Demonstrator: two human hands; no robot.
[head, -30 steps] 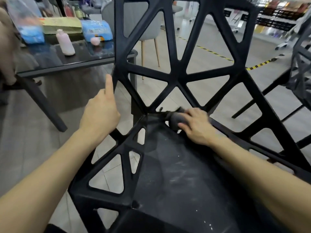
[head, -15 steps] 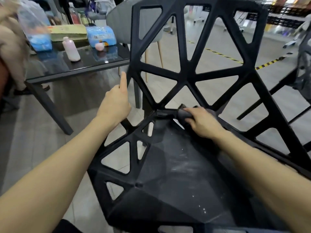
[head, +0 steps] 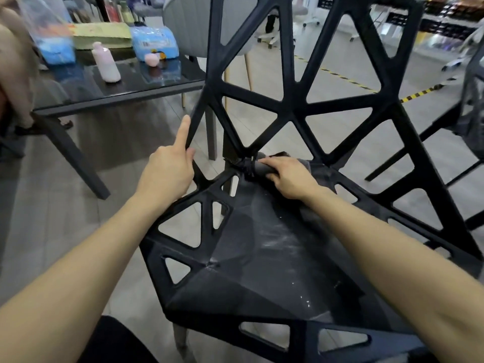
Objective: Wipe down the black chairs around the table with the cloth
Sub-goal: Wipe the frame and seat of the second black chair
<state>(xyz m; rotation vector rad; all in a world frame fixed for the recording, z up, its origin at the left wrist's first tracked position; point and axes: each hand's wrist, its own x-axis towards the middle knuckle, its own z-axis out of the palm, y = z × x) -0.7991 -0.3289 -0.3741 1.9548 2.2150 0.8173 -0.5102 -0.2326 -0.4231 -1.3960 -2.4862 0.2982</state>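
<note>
Beside the table (head: 117, 98), my left hand (head: 167, 174) grips the chair (head: 262, 258) frame while my right hand (head: 290, 178) presses the bunched cloth (head: 258, 169) into the seat's back corner, where it could snag.

The single head-worn view looked forward and down from above the black chair (head: 262, 271), close over it, with the table (head: 117, 96) beyond the left hand's fingers (head: 183, 129).
</note>
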